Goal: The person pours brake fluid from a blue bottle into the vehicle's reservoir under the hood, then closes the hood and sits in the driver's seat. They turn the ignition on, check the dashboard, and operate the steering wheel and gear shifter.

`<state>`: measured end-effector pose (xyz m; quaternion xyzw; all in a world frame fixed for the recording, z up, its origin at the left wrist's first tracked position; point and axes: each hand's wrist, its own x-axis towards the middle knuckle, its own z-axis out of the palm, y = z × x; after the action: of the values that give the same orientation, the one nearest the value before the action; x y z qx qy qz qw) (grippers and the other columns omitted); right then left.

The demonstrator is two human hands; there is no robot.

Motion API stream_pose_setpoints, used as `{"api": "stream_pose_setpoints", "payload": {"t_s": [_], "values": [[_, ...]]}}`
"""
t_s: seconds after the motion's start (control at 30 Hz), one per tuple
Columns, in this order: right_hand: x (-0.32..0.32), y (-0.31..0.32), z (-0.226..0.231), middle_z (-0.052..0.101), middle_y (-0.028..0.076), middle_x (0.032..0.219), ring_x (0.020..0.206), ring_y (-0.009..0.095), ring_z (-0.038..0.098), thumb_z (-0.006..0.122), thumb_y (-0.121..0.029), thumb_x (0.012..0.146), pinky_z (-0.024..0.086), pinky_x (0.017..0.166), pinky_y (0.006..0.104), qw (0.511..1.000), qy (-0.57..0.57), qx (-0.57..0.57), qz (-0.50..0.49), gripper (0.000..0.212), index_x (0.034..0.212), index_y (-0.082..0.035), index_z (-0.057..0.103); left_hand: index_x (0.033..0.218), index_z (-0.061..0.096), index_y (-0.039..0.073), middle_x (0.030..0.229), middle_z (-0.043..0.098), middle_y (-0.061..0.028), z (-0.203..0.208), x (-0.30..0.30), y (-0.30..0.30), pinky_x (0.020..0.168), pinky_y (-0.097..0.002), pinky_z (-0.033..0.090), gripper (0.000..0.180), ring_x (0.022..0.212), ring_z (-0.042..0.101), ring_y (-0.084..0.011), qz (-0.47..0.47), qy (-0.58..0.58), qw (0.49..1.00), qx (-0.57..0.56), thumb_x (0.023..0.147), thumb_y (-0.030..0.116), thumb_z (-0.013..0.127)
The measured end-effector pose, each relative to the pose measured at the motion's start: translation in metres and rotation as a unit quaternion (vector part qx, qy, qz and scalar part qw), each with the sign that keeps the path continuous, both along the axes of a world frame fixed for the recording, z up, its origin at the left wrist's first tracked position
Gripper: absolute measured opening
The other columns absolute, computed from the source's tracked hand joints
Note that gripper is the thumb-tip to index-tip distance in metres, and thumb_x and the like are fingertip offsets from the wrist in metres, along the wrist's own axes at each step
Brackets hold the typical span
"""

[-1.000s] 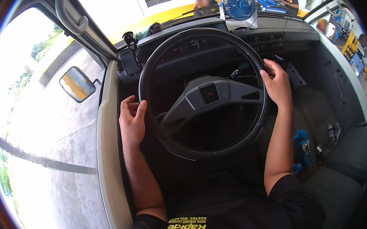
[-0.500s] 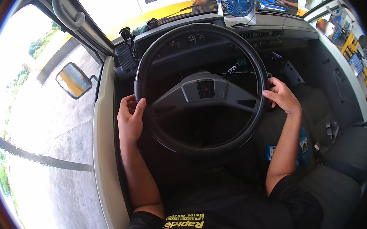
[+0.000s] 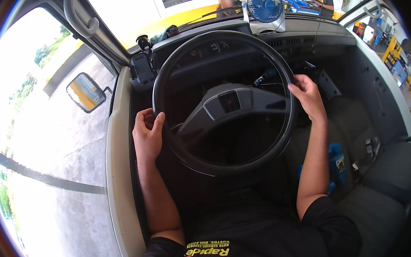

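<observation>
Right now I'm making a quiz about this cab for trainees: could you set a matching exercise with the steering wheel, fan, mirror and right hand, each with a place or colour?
Things
1. steering wheel
2. fan
3. mirror
4. right hand

Places and colours
A. outside, on the left
B. at the steering wheel's right side
C. ring-shaped and black
D. blue

Right pairs: 1-C, 2-D, 3-A, 4-B

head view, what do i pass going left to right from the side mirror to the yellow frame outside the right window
Side mirror → left hand → steering wheel hub → right hand → yellow frame outside the right window.
</observation>
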<state>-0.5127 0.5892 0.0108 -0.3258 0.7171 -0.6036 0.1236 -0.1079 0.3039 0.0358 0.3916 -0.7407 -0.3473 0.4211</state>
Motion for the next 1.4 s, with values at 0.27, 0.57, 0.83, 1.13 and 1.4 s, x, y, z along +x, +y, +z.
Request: {"api": "stream_pose_setpoints", "payload": {"t_s": [0.27,0.57,0.83,1.13,1.4], "values": [[0.01,-0.033,0.025,0.079,0.015,0.108,0.095,0.018,0.074,0.085,-0.009,0.093,0.06,0.085,0.0341,0.995,0.048,-0.068,-0.058,0.059,0.146,0.0,0.059,0.121,0.072,0.0,0.107,0.075,-0.013,0.014,-0.027,-0.001,0.088,-0.0407,0.057,0.039,0.095,0.072,-0.027,0.076,-0.055,0.987,-0.134,0.098,0.028,0.083],[0.01,-0.015,0.013,0.074,0.008,0.097,0.086,0.014,0.07,0.09,-0.015,0.089,0.057,0.082,0.0326,0.998,0.031,0.058,0.005,0.042,0.119,0.002,0.066,0.124,0.07,0.0,0.108,0.075,-0.0131,0.012,-0.023,-0.005,0.087,-0.0401,0.058,0.042,0.094,0.07,-0.0242,0.042,-0.023,0.999,-0.016,0.096,0.028,0.085],[0.004,-0.055,0.038,0.078,0.013,0.1,0.093,0.024,0.077,0.084,-0.019,0.094,0.058,0.087,0.0376,0.976,0.206,0.023,-0.074,0.046,0.132,-0.001,0.065,0.128,0.069,0.0,0.12,0.073,-0.0134,0.027,-0.042,-0.019,0.091,-0.0408,0.058,0.046,0.098,0.07,-0.0253,0.068,-0.041,0.988,-0.133,0.095,0.028,0.085],[0.002,-0.157,0.107,0.081,0.021,0.118,0.112,0.04,0.077,0.08,-0.042,0.095,0.059,0.099,0.048,0.923,0.318,0.216,0.003,0.056,0.134,-0.004,0.069,0.122,0.067,0.001,0.116,0.078,-0.0227,0.089,-0.135,-0.06,0.098,-0.0512,0.06,0.049,0.115,0.075,-0.0415,-0.048,-0.232,0.955,-0.179,0.097,0.041,0.079],[0.015,-0.147,0.095,0.081,0.019,0.119,0.115,0.04,0.077,0.077,-0.036,0.096,0.062,0.099,0.0529,0.888,0.364,0.261,-0.106,0.051,0.139,-0.009,0.069,0.117,0.064,0.002,0.112,0.079,-0.0228,0.091,-0.14,-0.053,0.096,-0.0547,0.061,0.043,0.11,0.077,-0.0432,-0.022,-0.329,0.919,-0.216,0.098,0.039,0.077]]}}
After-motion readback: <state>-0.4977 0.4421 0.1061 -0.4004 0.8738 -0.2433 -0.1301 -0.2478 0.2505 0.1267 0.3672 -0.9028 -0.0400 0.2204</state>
